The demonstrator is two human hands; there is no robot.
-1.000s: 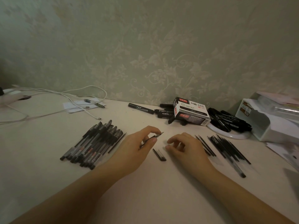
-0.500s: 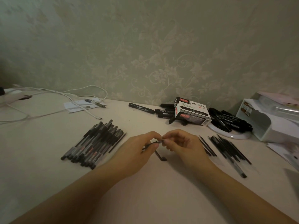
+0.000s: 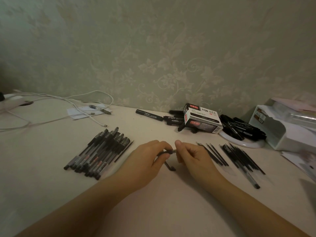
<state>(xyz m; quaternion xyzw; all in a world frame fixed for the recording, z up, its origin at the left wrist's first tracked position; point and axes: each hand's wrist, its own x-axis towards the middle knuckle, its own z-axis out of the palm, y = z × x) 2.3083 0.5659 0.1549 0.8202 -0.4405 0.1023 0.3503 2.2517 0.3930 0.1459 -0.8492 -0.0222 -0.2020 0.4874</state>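
1. L hand (image 3: 147,159): fingers curled, grip closed round a thin pen (image 3: 164,153), near the pen's front end.
2. R hand (image 3: 193,157): thumb + forefinger pinch the tip end of the same pen, so a narrow grip. The other fingers are curled under.
3. The thin pen is held just above the surface (image 3: 153,211), approx. in the centre of the view, between both hands and roughly level. L fingers hide most of it.
4. A short dark piece (image 3: 171,167) lies on the surface directly under the hands. I cannot tell if a hand touches it.
5. Left of L hand: a row of pens (image 3: 97,154), packed side by side and slanted.
6. Right of R hand: loose refills (image 3: 213,154), thin dark sticks. Just beyond is a second bunch (image 3: 239,156), w/ a clear-barrel pen (image 3: 251,180) at its near end.
7. At the back, by the wall: a marker box (image 3: 202,118), tilted and resting on black markers. One single marker (image 3: 148,115) lies left of it. More markers (image 3: 242,129) are heaped on a white plate (image 3: 246,144) to the right.
8. Far left: white cables (image 3: 95,117) over some paper. Far right: a white organiser (image 3: 280,134).
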